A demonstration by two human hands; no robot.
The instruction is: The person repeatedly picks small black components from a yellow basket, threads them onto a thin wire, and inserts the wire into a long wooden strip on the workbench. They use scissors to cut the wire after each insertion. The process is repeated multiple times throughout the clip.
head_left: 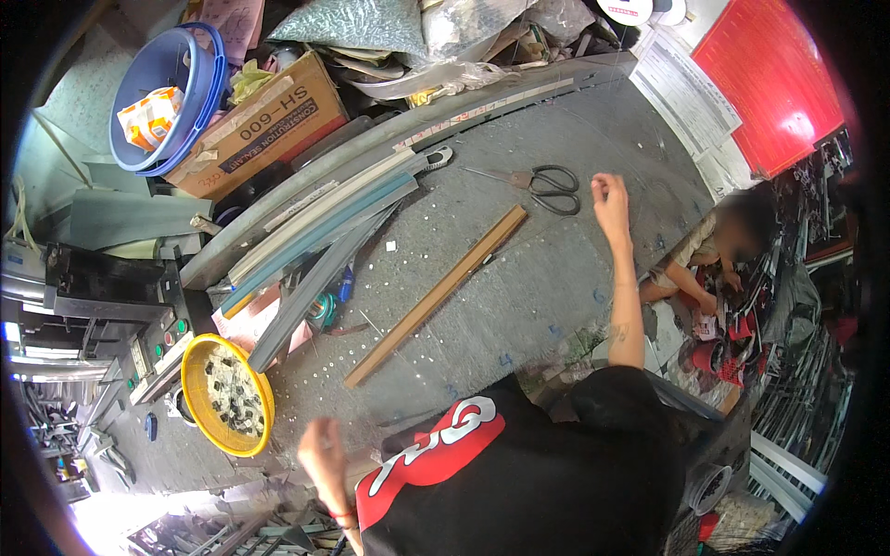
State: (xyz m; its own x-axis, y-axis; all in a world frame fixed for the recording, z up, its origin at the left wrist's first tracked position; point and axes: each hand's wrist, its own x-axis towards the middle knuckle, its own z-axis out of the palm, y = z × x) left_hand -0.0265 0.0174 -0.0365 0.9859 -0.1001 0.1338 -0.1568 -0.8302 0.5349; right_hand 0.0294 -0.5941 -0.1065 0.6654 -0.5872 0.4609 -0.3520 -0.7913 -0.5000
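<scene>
A brown strip of profile point(438, 295) lies slantwise on the grey worktable, with neither hand touching it. Above the table's right part is my right hand point(611, 206), its fingers loosely bent and apart, with nothing seen in them. Just left of that hand lie scissors point(554, 189) with dark handles. My left hand point(323, 454) hovers at the near edge, slightly blurred, its fingers loosely spread and nothing visible in it. Closest to it on the left stands a yellow basket point(267, 408) of small black and white pieces.
Long grey and blue profiles point(324, 227) lie at the left, one end over the basket. Behind them are a cardboard box point(269, 125), blue basins point(209, 102) and plastic bags point(362, 28). Another person point(691, 264) crouches at the right, beside red containers point(709, 357) and metal lengths.
</scene>
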